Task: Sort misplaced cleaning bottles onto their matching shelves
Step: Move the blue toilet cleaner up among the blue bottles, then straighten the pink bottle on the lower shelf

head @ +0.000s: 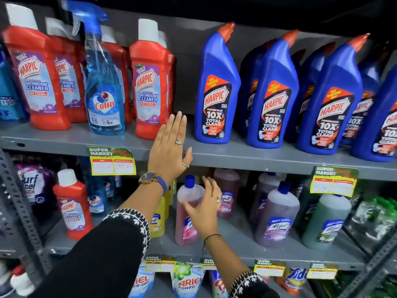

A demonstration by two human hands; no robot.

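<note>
My left hand [169,145] is flat and open in front of the upper shelf [247,155], just right of a red Harpic bathroom cleaner [150,82] and holding nothing. A blue Colin spray bottle [103,87] stands among the red Harpic bottles. Blue Harpic toilet cleaners [217,89] fill the shelf's right side. My right hand [204,205] is open on the lower shelf, fingers against a pink Lizol bottle [187,214] but not closed round it. Lower left, a lone red Harpic bottle [72,203] stands beside blue Colin bottles [95,198].
Purple [277,214] and green Lizol bottles [326,220] stand on the lower shelf's right, a yellow bottle [158,216] behind my left arm. Price tags [111,161] hang from the shelf edges. Detergent pouches [187,280] fill the bottom shelf. A slotted metal upright [19,209] runs down the left.
</note>
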